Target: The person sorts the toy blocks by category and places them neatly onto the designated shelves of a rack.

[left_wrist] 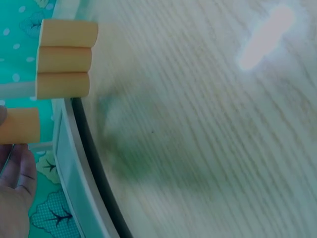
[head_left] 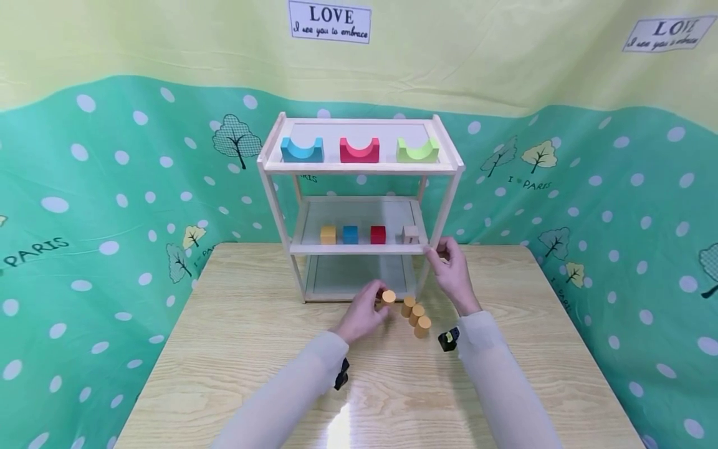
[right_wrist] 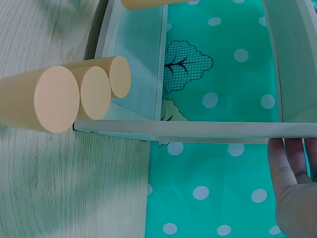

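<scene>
In the head view my left hand (head_left: 363, 313) pinches a wooden cylinder (head_left: 388, 298) near the front edge of the shelf's bottom tier. The left wrist view has this cylinder (left_wrist: 22, 125) at its left edge, with thumb and fingers about it. My right hand (head_left: 453, 274) holds the right front post of the three-tier wooden shelf (head_left: 359, 167) by the middle tier. Fingers (right_wrist: 281, 166) meet that post in the right wrist view. Three more cylinders (head_left: 417, 315) stand in a slanting row on the table, between the two hands.
On the top tier sit blue (head_left: 302, 151), red (head_left: 359, 151) and green (head_left: 417, 151) arch blocks. Yellow (head_left: 328, 235), blue (head_left: 350, 235), red (head_left: 378, 235) and pale (head_left: 411, 235) cubes line the middle tier. A patterned cloth (head_left: 140, 174) hangs behind the wooden table (head_left: 224, 349).
</scene>
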Demonstrator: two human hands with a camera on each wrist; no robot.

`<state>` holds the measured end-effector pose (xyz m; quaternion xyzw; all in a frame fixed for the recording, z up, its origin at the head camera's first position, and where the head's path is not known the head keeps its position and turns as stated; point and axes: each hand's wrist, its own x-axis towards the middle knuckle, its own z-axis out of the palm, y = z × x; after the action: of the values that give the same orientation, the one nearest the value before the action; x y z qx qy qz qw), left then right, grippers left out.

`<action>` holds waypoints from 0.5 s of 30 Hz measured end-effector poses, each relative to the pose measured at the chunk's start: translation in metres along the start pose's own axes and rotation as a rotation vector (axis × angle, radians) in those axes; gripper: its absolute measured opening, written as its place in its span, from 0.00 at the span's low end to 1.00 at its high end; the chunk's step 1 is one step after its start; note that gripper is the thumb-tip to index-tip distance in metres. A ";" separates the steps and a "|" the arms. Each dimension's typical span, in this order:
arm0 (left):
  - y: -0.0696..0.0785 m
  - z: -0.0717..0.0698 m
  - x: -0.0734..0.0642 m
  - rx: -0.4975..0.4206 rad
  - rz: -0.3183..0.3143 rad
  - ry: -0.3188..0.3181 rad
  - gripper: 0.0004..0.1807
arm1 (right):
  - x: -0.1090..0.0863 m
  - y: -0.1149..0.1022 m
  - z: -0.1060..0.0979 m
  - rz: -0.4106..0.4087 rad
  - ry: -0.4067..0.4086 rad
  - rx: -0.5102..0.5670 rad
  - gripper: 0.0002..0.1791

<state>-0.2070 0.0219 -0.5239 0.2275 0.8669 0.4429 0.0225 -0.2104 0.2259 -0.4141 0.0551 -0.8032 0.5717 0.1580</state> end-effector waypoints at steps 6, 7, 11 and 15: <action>0.000 -0.006 0.005 -0.005 0.019 0.022 0.19 | 0.000 -0.001 -0.001 0.008 -0.009 -0.009 0.14; 0.000 -0.007 0.006 -0.002 0.020 0.026 0.18 | 0.000 -0.001 -0.002 0.009 -0.011 -0.011 0.14; -0.001 -0.010 0.010 0.007 0.027 0.045 0.18 | 0.000 -0.002 -0.002 0.007 -0.014 -0.013 0.14; -0.003 -0.012 0.015 0.015 0.022 0.059 0.18 | 0.001 -0.002 -0.002 0.000 -0.012 -0.010 0.13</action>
<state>-0.2239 0.0173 -0.5162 0.2241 0.8679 0.4432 -0.0097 -0.2104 0.2268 -0.4115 0.0578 -0.8070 0.5673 0.1534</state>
